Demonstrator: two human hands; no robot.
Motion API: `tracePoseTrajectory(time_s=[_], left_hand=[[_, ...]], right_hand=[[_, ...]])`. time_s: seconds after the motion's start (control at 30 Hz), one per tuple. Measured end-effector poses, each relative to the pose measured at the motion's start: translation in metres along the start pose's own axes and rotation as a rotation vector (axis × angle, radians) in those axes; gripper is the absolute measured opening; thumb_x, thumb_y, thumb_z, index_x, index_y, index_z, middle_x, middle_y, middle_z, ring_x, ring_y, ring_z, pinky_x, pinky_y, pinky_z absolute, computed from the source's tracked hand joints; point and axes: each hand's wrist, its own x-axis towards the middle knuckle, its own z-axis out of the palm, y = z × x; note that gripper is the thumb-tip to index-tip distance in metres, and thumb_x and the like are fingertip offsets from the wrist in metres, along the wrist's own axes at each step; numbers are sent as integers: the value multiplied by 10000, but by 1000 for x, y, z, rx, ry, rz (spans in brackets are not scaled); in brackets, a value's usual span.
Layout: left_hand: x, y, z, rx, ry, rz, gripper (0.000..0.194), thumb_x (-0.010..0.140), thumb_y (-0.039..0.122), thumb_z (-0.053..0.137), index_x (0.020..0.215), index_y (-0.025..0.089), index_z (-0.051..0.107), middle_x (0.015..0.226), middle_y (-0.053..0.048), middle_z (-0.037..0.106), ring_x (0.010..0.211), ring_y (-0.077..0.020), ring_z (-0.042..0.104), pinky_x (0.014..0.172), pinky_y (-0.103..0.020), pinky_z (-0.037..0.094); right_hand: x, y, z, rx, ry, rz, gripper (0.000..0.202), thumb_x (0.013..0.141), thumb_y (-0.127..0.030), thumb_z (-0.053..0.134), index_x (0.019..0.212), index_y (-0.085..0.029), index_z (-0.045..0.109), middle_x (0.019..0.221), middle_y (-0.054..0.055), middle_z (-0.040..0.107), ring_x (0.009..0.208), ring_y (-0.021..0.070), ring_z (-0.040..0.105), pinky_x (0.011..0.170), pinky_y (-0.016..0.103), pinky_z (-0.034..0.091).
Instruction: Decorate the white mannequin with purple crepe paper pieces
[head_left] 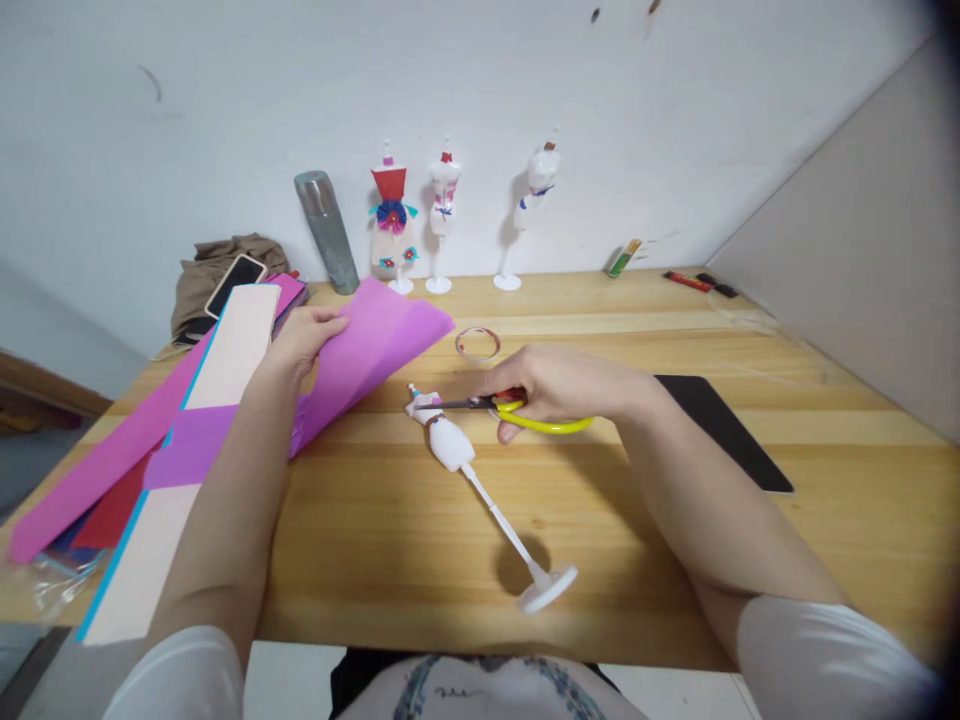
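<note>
My left hand (pixel 304 340) pinches the edge of a purple sheet (pixel 375 335), which looks like thin paper or felt, lifted at the left of the table. In my right hand (pixel 536 385) is a pair of scissors (pixel 551 426) with yellow handles. Their dark blades point left and appear closed, passing over the chest of a small white mannequin (pixel 450 443). That mannequin lies on its side on the table, its stand and round base towards me. Around its waist runs a brown band, and a bit of pink shows on its chest.
Folded cream, pink and red sheets (pixel 232 345) lie at the left, near a phone (pixel 236 285) and brown cloth (pixel 199 280). Three upright mannequins (pixel 442 200), a bottle (pixel 330 232) and a glue stick (pixel 624 259) stand along the wall. A tape roll (pixel 478 344) and black pad (pixel 724 430) lie nearer.
</note>
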Motion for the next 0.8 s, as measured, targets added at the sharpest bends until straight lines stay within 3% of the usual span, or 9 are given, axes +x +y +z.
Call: tracePoseTrajectory(time_s=[0.1, 0.2, 0.37, 0.4, 0.47, 0.53, 0.6, 0.7, 0.8], left_hand=[[10, -12, -7, 47, 138, -34, 110, 720, 208, 732, 784, 120, 718, 635, -8, 656, 549, -125, 570, 564, -246, 476], [13, -20, -7, 347, 227, 26, 212, 758, 235, 715, 921, 104, 747, 780, -65, 722, 738, -207, 671, 730, -318, 550], [-3, -7, 6, 923, 269, 494, 549, 822, 167, 623, 1368, 114, 609, 1311, -171, 651, 1269, -342, 561, 1107, -475, 416], [-10, -1, 11, 916, 198, 584, 516, 843, 174, 601, 1357, 124, 622, 1336, -156, 641, 1300, -330, 535, 1131, -464, 395], [-27, 11, 23, 788, -108, 677, 368, 893, 244, 572, 1223, 156, 709, 1276, -105, 688, 1221, -272, 586, 1091, -400, 440], [-44, 19, 36, 609, -519, 639, 339, 922, 314, 569, 1194, 198, 734, 1177, -73, 736, 1026, -216, 662, 949, -344, 520], [-59, 22, 48, 443, -821, 596, 360, 921, 346, 604, 1230, 206, 726, 1057, -67, 759, 875, -185, 674, 817, -311, 540], [-68, 18, 58, 210, -1031, 533, 361, 934, 406, 627, 1193, 184, 745, 970, -82, 760, 801, -168, 663, 742, -295, 526], [-66, 14, 59, 127, -1091, 456, 370, 903, 467, 678, 1084, 162, 785, 836, -70, 729, 763, -161, 650, 727, -286, 512]], right_hand=[[-3, -5, -2, -50, -119, 107, 173, 862, -327, 672, 806, -173, 727, 589, -36, 557, 533, 101, 375, 568, 263, 262], [-2, -10, -1, -98, -119, 169, 107, 843, -259, 679, 780, -180, 715, 579, -39, 557, 514, 98, 355, 558, 269, 248], [0, -14, 2, -105, -105, 148, 96, 838, -257, 701, 831, -171, 744, 564, -46, 538, 512, 91, 334, 567, 275, 243], [0, -14, 2, -103, -96, 130, 101, 837, -261, 709, 836, -167, 746, 557, -48, 530, 512, 89, 324, 568, 272, 243], [0, -12, 2, -100, -79, 91, 103, 837, -266, 715, 857, -172, 751, 552, -50, 527, 519, 90, 321, 574, 265, 248], [-1, -11, 2, -101, -71, 61, 108, 844, -276, 707, 879, -186, 756, 562, -45, 540, 530, 98, 339, 580, 262, 255], [-2, -9, 1, -111, -62, 53, 135, 857, -306, 694, 887, -191, 759, 579, -34, 554, 543, 108, 359, 584, 263, 260], [-3, -8, 1, -108, -60, 28, 198, 869, -354, 684, 963, -200, 765, 616, -27, 579, 565, 117, 385, 595, 264, 271], [-4, -7, 1, -93, -75, 12, 242, 880, -367, 671, 1026, -202, 770, 641, -22, 610, 573, 119, 395, 603, 265, 277]])
